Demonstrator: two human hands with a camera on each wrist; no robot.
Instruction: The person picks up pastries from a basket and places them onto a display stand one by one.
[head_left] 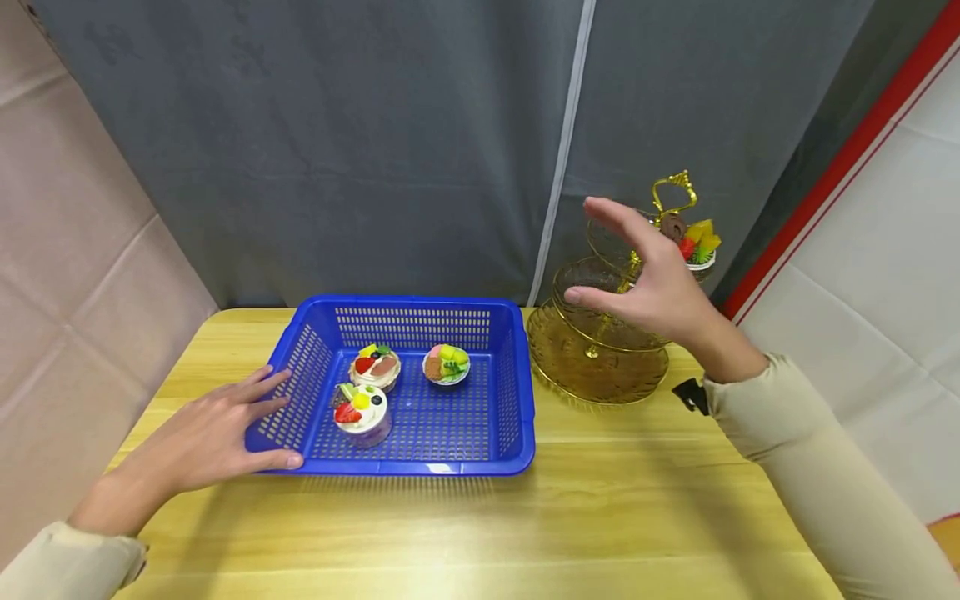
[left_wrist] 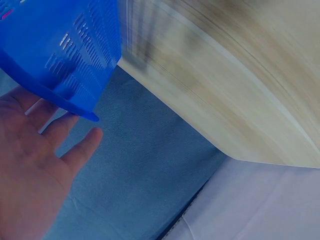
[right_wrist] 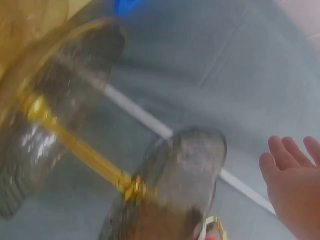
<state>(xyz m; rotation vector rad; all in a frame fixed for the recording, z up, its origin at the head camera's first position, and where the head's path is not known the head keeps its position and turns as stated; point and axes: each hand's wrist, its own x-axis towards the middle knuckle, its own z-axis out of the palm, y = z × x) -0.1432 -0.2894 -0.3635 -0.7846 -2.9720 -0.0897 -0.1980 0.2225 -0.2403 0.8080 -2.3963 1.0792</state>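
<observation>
My left hand (head_left: 217,433) lies at the left side of a blue plastic basket (head_left: 412,468), its fingers fairly straight over the rim and the thumb at the front corner. Inside the basket are three dessert cups: a fruit-topped cream cup (head_left: 365,414) at the front left, another cream cup (head_left: 377,369) behind it, and a small fruit cup (head_left: 446,365) to their right. In the air before a three-tier stand (head_left: 600,383), my right hand (head_left: 660,287) holds nothing, thumb and fingers spread apart. Part of the stand is hidden behind it.
Another fruit-topped cup (head_left: 699,248) sits on the stand's top tier, below a gold handle (head_left: 675,192). A grey curtain (head_left: 375,167) hangs behind the wooden table (head_left: 450,533). White fabric panels rise at both sides, the right one edged in red.
</observation>
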